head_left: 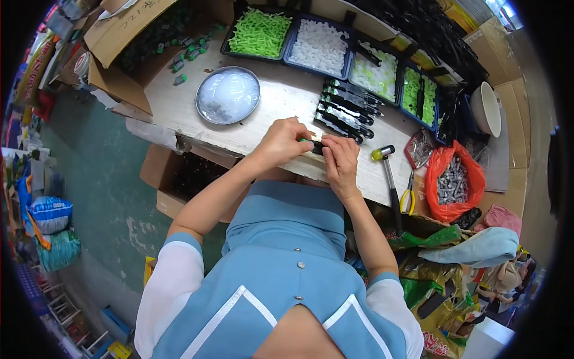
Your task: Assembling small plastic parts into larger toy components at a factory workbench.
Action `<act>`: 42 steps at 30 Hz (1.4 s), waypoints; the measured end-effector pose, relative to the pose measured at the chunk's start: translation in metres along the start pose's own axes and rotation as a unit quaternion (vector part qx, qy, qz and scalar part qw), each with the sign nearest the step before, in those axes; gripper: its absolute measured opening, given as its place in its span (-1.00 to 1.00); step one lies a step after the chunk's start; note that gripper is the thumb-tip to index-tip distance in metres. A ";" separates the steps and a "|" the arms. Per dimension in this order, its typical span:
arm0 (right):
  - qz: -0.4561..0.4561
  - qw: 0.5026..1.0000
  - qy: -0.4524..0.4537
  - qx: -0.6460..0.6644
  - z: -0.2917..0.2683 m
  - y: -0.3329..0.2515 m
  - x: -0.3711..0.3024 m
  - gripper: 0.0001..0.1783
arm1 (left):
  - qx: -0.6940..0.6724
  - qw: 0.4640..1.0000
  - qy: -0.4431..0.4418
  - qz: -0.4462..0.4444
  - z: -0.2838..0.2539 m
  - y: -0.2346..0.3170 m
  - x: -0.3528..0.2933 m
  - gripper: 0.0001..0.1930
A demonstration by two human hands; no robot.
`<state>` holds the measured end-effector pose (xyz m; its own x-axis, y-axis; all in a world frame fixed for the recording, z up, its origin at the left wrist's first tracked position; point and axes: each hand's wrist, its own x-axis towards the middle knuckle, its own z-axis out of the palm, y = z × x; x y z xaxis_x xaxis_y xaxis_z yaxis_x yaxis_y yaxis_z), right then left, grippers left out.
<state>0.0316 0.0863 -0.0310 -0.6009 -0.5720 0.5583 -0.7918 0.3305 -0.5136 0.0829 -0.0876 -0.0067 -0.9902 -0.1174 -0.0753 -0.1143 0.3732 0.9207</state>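
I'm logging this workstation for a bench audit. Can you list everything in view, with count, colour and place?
small part: one, whitish with a green end, pinched between both hands at the bench's front edge
black assembled pieces: a row, count unclear, black, just beyond the hands
round dish: one, silvery, on the bench's left part
trays of parts: about four, dark blue, holding green and white pieces, along the bench's far edge
mallet: one, yellow head, dark handle, right of the hands
pliers: one, yellow grips, beside the mallet
bag of metal parts: one, orange-red, bench's right end
bowl: one, cream, far right
cardboard box: one, brown, far left
left hand: on the part
right hand: on the part
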 end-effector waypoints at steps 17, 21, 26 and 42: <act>0.014 1.000 -0.005 0.019 -0.005 0.002 0.001 -0.91 | -0.112 0.990 0.018 -0.079 0.014 -0.024 0.020 -0.89; 0.060 0.995 0.053 0.057 -0.034 0.017 0.006 -0.93 | 0.154 0.988 0.020 0.000 0.007 -0.003 0.039 -0.90; 0.251 0.962 0.050 -0.093 -0.112 0.086 0.002 -0.87 | 0.261 0.946 0.163 0.097 -0.019 0.009 0.108 -0.82; 0.386 0.834 -0.109 -0.379 -0.141 0.144 0.008 -0.80 | 0.368 0.913 0.157 0.081 -0.055 -0.021 0.209 -0.74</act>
<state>-0.1025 0.2348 -0.0082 -0.9949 -0.0649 0.0773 -0.0696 0.9958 -0.0603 -0.1174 -0.1701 -0.0205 -0.9401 -0.2206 0.2598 -0.1051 0.9127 0.3948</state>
